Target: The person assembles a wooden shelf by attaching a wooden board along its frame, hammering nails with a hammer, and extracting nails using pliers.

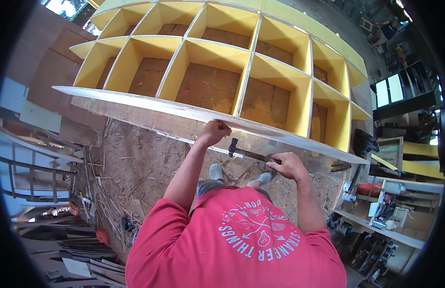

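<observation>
My right hand is wrapped round the handle of a hammer, whose dark head points left, below the front edge of a large wooden frame. Close to that edge, the fingers of my left hand are pinched together against a long pale board. Whatever they may hold is too small to make out. The board runs along the near side of a yellow grid of compartments, which lies on a worn wooden worktable. A gap separates the hammer head from my left hand.
Scrap wood strips litter the dusty floor on the left, with stacked panels beyond. At right, a shelf unit carries tools and a red cylinder. A dark bag hangs at the frame's right corner. Another person is far right.
</observation>
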Available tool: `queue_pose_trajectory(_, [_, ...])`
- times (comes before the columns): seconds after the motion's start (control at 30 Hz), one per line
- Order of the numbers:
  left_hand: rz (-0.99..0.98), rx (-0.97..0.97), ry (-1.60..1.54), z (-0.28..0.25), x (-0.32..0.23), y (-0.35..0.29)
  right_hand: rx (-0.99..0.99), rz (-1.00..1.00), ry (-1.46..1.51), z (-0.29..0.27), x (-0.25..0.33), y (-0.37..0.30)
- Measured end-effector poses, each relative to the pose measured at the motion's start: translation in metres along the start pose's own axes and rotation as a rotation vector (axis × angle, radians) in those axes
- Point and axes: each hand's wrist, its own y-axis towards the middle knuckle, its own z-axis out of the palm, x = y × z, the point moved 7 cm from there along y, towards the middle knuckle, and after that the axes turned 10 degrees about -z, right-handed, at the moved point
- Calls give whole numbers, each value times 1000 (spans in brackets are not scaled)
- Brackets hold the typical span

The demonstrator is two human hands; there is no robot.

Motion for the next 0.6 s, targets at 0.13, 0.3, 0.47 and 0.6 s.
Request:
queue_pose_trajectory(0.13, [-13, -15, -49, 5, 9, 4, -7, 30, 34, 3, -3, -6])
queue_pose_trajectory(0.3, [-21, -81, -93, 7, -3, -4, -40, -14, 16, 4, -5, -9])
queue_pose_trajectory(0.47, [-24, -117, -141, 7, 2, -6, 39, -48, -83, 5, -3, -2])
queue_pose_trajectory(0.6, [-45, -142, -113, 6, -5, -10, 50, -43, -111, -1, 6, 2])
